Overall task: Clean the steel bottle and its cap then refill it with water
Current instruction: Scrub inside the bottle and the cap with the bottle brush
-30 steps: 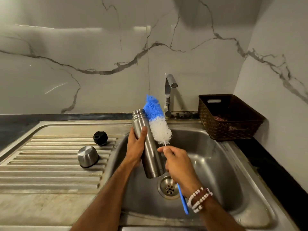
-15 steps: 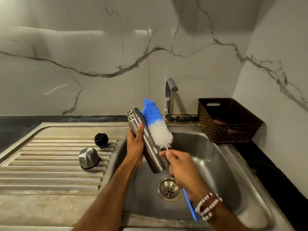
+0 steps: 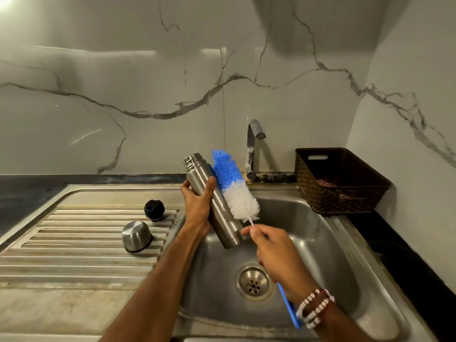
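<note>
1. Steel bottle point(image 3: 224, 218), uncapped, is held tilted over the sink point(image 3: 328, 233), with its threaded neck up and to the left and its base low, toward the basin.
2. The left hand point(image 3: 197, 208) grips the bottle's upper body from the left. The thumb lies across the front and the fingers curl round behind.
3. Just right of that grip, a brush point(image 3: 232, 186) lies against the bottle's side, with blue bristles by the neck and white bristles lower down.
4. The right hand point(image 3: 276, 253) pinches the brush's thin stem just under the white bristles, close beside the bottle's base. The blue handle point(image 3: 288, 307) runs under the palm and comes out past the wrist, which wears beaded bracelets point(image 3: 315, 307).
5. Below both grips, the drain point(image 3: 254, 281) sits in the basin floor.
6. Left of the left hand's grip, on the ribbed drainboard point(image 3: 74, 243), stands a black stopper point(image 3: 154, 210). A steel cap point(image 3: 136, 236) rests mouth down nearer the person, apart from the stopper.
7. Beyond the grips, a tap point(image 3: 253, 149) rises at the back of the sink.
8. Well to the right of the right hand, a brown basket point(image 3: 340, 201) sits on the counter in the wall corner.
</note>
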